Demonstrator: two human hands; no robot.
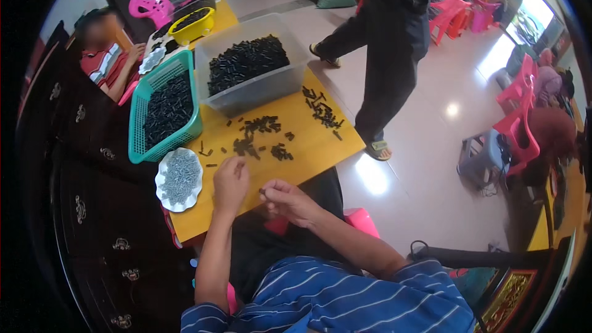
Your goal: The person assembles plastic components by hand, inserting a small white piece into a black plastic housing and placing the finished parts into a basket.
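Note:
My right hand (290, 202) pinches a small dark piece (262, 191) between thumb and fingers, above my lap at the table's near edge. Close by on the left, my left hand (232, 177) is curled over the yellow tabletop (206, 213); what its fingers hold, if anything, is hidden. Just beyond that hand lies a loose heap of short black tube-like pieces (245, 147), with a smaller cluster (282, 152) to its right. A white scalloped dish (161, 194) full of small silvery parts (180, 176) stands left of my left hand.
A turquoise basket (195, 126) and a translucent tub (240, 103), both holding many black pieces, stand farther back. More pieces (322, 111) lie near the right edge. Someone in dark trousers (394, 43) stands beyond the table; another person (102, 55) sits at far left. Dark drawers (92, 179) flank the left.

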